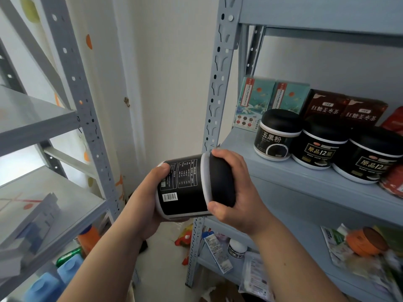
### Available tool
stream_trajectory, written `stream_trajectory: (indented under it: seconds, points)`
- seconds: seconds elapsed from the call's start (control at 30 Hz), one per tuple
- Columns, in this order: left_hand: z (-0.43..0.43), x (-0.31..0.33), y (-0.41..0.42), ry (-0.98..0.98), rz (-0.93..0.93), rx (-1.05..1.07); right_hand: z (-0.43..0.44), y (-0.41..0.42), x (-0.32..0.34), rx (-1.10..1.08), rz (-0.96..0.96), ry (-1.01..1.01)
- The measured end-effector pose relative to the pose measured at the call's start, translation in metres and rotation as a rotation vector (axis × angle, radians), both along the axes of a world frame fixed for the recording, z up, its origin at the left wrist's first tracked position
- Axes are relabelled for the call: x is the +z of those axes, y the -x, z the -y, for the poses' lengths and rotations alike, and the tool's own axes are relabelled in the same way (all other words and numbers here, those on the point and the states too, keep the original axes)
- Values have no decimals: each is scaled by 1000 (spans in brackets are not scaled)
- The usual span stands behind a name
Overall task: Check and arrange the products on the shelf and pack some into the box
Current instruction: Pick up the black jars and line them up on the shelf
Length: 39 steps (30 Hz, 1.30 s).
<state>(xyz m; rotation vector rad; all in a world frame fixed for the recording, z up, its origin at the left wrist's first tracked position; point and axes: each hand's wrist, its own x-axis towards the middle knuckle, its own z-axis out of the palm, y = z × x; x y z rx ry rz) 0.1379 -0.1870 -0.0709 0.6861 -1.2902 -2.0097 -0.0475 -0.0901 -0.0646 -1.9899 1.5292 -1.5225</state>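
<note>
- The left grip (150,197) was curled round the base end of a black jar (185,184), with the thumb pressed on the printed label.
- The right grip (237,192) was wrapped round the jar's black lid (220,179), with the thumb at the lid's 6 o'clock and the fingers over its 12 o'clock edge.
- The jar lay on its side in mid-air between both grips, lid toward 3 o'clock and barcode facing up. Its front label was turned away and unseen.
- Just behind the jar stood a grey upright post (209,105), which the jar partly covered.
- At 5 o'clock from the jar, a lower board held a small white bottle (236,247), flat packets and an orange tub (366,243). They were blurred, and the board above cut them off.
- At 8 o'clock stood a second rack (39,118), with blue containers (43,286) low down that were hard to make out.
- At 2 o'clock, the shelf (305,192) carried three more black jars (320,144) in a row along its front. The rightmost was overlapped by a red packet (392,182) at the frame edge.
- Farther back stood two teal boxes (255,101) and two brown boxes (325,105), their lower parts hidden by the jars.
</note>
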Motion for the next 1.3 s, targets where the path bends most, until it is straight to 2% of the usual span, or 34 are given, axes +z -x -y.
stream_trajectory:
  seconds: [0.17,0.3,0.33,0.5,0.6,0.63,0.73,0.8,0.87,0.9,0.93,0.97,1.07,1.1,1.3]
  points:
    - [-4,-5,1,-2,11,28,-4,2,2,3,-40,-73]
    - [-6,-9,5,213,5,130,-2,4,15,5,207,-435]
    - [-6,-8,5,262,13,135,-4,6,17,16,230,-474]
    - [-12,-8,9,235,-58,138,-9,5,13,-30,153,-342]
    - [-15,-6,8,517,86,235,-2,10,9,-13,404,-496]
    - [-15,-6,9,542,98,225,-2,12,7,4,452,-523]
    - [-16,-4,14,444,65,206,-5,7,-1,-78,417,-391]
    - [-21,-6,17,641,160,311,-2,3,-6,-70,563,-376]
    - [-19,-10,20,864,243,390,3,2,-2,-43,806,-496]
    - [-15,-12,22,921,264,372,3,3,2,-29,864,-547]
    - [-13,-14,25,902,266,300,4,8,4,-35,863,-554]
    - [-11,-12,28,788,232,198,5,14,4,-58,841,-515]
    - [-3,-5,41,244,33,-33,6,33,4,-125,663,-356]
    - [-1,-5,46,190,13,-53,6,39,4,-136,607,-337]
    - [0,-22,81,360,-19,99,27,78,42,-126,354,-482]
